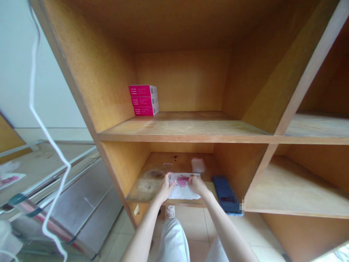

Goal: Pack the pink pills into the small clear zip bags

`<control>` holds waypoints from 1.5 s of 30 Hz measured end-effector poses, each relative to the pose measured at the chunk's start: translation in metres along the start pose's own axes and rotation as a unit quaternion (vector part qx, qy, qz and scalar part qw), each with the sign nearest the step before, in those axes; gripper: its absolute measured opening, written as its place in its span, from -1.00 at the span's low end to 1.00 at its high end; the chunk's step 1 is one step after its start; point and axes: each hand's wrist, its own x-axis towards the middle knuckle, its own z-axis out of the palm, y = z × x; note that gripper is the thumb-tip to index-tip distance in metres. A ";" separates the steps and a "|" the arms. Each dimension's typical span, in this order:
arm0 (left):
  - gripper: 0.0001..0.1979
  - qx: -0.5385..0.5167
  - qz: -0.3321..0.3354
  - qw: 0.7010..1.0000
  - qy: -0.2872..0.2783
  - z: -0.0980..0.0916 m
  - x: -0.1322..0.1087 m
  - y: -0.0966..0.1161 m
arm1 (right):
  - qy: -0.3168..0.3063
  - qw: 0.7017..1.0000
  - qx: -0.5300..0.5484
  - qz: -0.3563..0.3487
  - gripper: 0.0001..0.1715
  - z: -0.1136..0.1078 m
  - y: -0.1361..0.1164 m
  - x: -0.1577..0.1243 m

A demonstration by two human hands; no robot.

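Note:
On the lower shelf lies a white sheet [185,194], perhaps paper or cloth, with a pile of small pink bead-like pieces [182,181] on it. My left hand [165,188] grips the sheet's left edge between thumb and fingers. At the right side of the pile, my right hand [197,184] is closed with its fingers curled down; what they hold is hidden. Just behind the sheet sits a small clear plastic bag [198,165]. Another clear bag [168,166] lies further left, beyond my left hand.
A dark blue flat case or phone [225,194] lies right of the sheet, overhanging the shelf edge. Three stacked pink boxes [144,100] stand on the upper shelf [185,127]. To the left are a metal cart [81,193] and a hanging white cable [51,140].

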 end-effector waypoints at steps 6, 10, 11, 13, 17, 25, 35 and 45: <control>-0.52 0.009 -0.003 1.000 0.004 0.000 0.000 0.000 | 0.000 1.000 -0.014 0.000 -0.76 0.003 0.001 0.002; -0.53 0.009 -0.006 1.000 0.001 0.000 0.000 0.002 | 0.007 1.000 -0.020 0.003 -0.79 0.002 0.001 0.003; -0.53 0.010 -0.006 1.000 0.000 -0.001 0.000 0.002 | 0.009 1.000 -0.020 0.000 -0.79 0.002 0.001 0.003; -0.53 0.011 -0.006 1.000 -0.003 -0.001 0.000 0.003 | 0.008 1.000 -0.018 -0.005 -0.81 0.000 0.001 0.002; -0.53 0.012 -0.008 1.000 -0.001 -0.002 -0.001 0.005 | 0.003 1.000 -0.004 -0.017 -0.84 -0.001 0.003 0.002; -0.54 0.008 0.005 1.000 0.004 0.000 0.000 0.001 | -0.005 1.000 -0.014 -0.017 -0.84 -0.003 0.006 0.006; -0.53 0.003 -0.006 1.000 0.004 0.001 0.000 0.000 | -0.004 0.999 -0.023 -0.024 -0.80 -0.006 0.008 0.007; -0.54 -0.003 -0.010 1.000 0.003 0.000 0.000 0.002 | 0.008 1.000 -0.025 -0.004 -0.75 -0.010 0.005 0.004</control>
